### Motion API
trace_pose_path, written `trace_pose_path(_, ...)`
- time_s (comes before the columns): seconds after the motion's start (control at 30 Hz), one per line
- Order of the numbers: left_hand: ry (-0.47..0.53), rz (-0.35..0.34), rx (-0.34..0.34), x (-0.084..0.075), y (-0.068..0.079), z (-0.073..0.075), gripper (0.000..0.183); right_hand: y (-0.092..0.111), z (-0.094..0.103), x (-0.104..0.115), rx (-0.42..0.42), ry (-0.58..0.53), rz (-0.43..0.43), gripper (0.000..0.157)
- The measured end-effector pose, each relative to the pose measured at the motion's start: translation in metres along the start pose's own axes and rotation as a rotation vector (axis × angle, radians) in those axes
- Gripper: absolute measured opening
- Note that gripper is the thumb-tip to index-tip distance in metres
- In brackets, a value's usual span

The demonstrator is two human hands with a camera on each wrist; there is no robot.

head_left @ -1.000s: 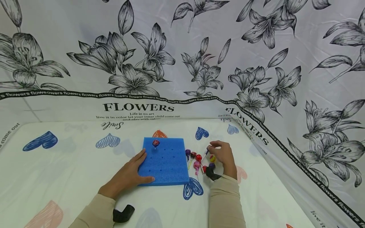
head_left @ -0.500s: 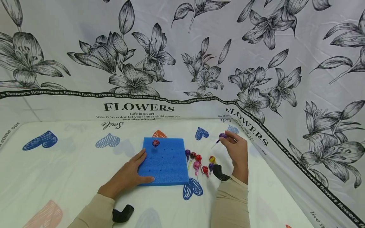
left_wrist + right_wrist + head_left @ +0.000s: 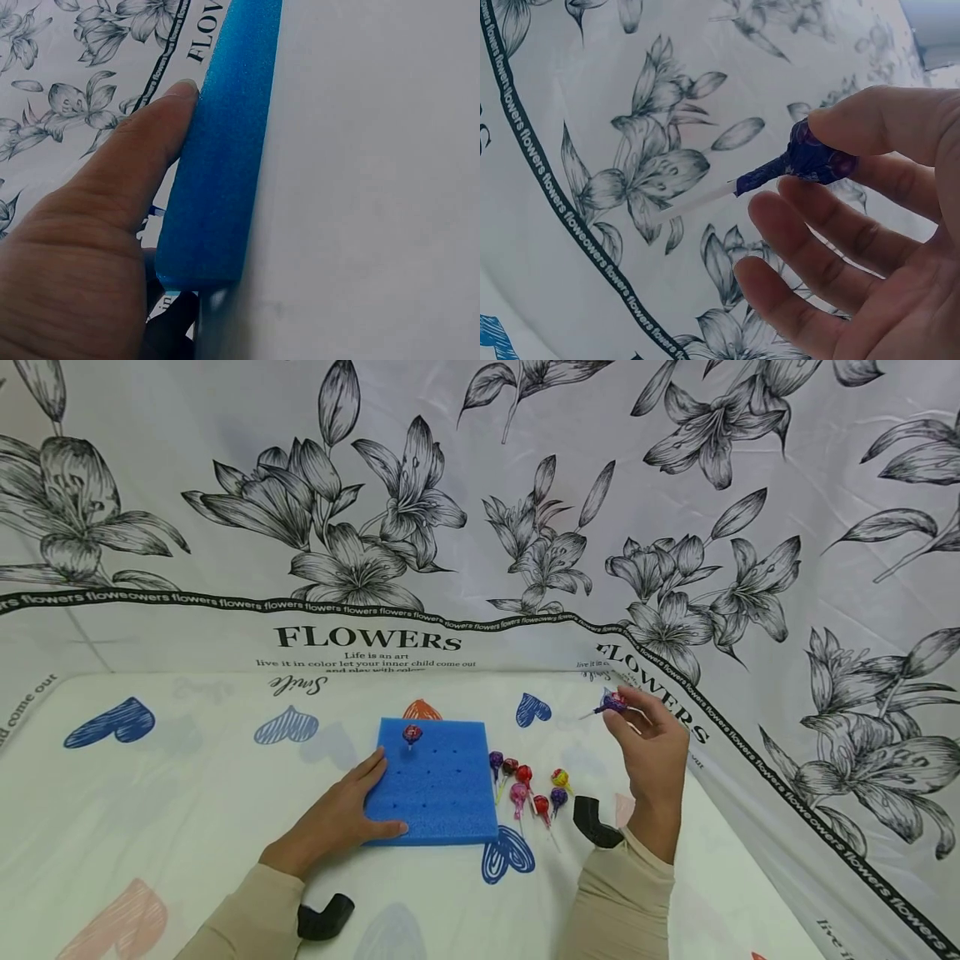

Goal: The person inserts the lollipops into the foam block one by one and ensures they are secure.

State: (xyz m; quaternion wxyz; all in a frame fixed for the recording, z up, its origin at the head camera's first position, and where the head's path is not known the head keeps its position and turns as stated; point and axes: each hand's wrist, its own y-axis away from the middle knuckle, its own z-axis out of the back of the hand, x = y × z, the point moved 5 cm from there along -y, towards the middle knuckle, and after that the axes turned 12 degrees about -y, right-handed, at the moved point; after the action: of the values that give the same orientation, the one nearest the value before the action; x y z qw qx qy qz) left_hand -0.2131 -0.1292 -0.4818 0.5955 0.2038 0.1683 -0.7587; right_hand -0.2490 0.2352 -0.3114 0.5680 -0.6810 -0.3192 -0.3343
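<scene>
Farther right and a little farther from the person than half a second ago, the right hand (image 3: 651, 756) carries a wrapped purple lollipop (image 3: 817, 161) away from the loose candies, while the left hand (image 3: 341, 812) stays where it was. The right thumb and index finger are clamped on the lollipop's wrapped head; its white stick points left, and the remaining fingers are loosely bent below it. The lollipop is held above the far right part of the white tablecloth (image 3: 187, 810), well apart from the blue foam block (image 3: 450, 825).

The left hand rests against the foam block, its fingers and thumb apart, fingertips on the left edge and thumb along the near edge. Small dark holes dot the block's top, and one red lollipop (image 3: 412, 733) stands upright near its far left corner.

Just right of the block lie seven loose lollipops: purple, dark brownish red, two bright red, a pink lollipop (image 3: 518, 793), a yellow lollipop (image 3: 560, 777) and a blue-purple one. Black curved pieces sit at both wrists. Behind, a flower-printed curtain (image 3: 480, 539) hangs beyond the cloth's printed hearts.
</scene>
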Motion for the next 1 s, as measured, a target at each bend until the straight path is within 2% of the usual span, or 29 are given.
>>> trace_pose_path(0.17,-0.005,-0.001,0.000,0.001,0.000,0.000,0.115,0.001,-0.007,0.012,0.039,-0.074,0.114,0.034)
trace_pose_path(0.6,-0.012,-0.012,-0.003,-0.004,0.004,0.005,0.113,0.008,-0.037,0.037,0.030,-0.226,0.264,0.033)
trace_pose_path(0.83,-0.007,-0.008,0.004,-0.003,0.002,0.002,0.114,0.009,-0.055,0.038,0.083,-0.271,0.290,0.033)
trace_pose_path(1.0,-0.001,0.000,0.002,-0.001,0.001,0.000,0.115,0.010,-0.067,0.029,0.105,-0.294,0.262,0.034)
